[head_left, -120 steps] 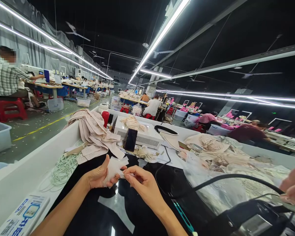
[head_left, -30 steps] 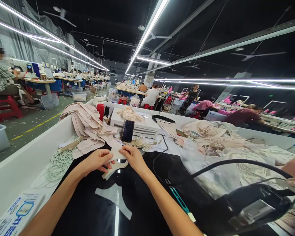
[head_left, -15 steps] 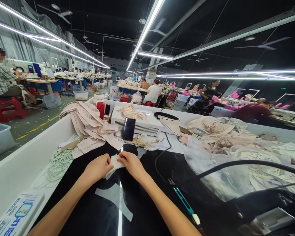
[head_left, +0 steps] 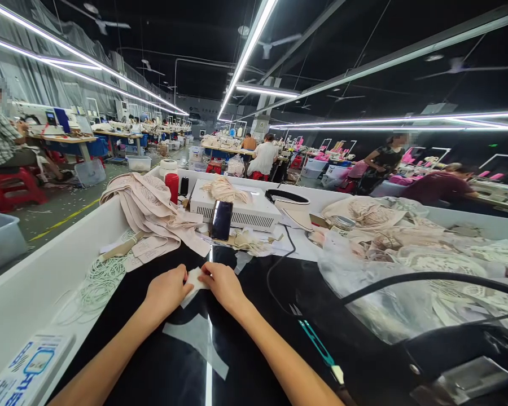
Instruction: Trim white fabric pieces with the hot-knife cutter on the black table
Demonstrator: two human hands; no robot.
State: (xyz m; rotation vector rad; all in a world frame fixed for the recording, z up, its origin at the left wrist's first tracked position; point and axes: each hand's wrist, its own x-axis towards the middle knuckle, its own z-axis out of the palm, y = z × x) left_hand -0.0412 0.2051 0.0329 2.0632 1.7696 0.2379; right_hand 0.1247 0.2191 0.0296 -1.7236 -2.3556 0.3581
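Note:
A small stack of white fabric pieces is held between my two hands above the black tabletop. My left hand pinches its left side, thumb on top. At the upper right edge, my right hand grips it between thumb and fingertips. How many layers the stack has, I cannot tell. Below my hands lies a translucent white curved cut piece, flat on the black surface. Right of my right forearm rest teal-handled thread snips, blades pointing away from me.
Pale pink fabric is heaped at the back left above mint-green cord. A phone leans against a white vented box. Plastic-bagged pieces and a black cable occupy the right. A co-worker stands beyond.
My right hand has shifted slightly left along the fabric stack, covering its edge a little differently. My left hand keeps its pinch. In the background, the standing co-worker has moved right.

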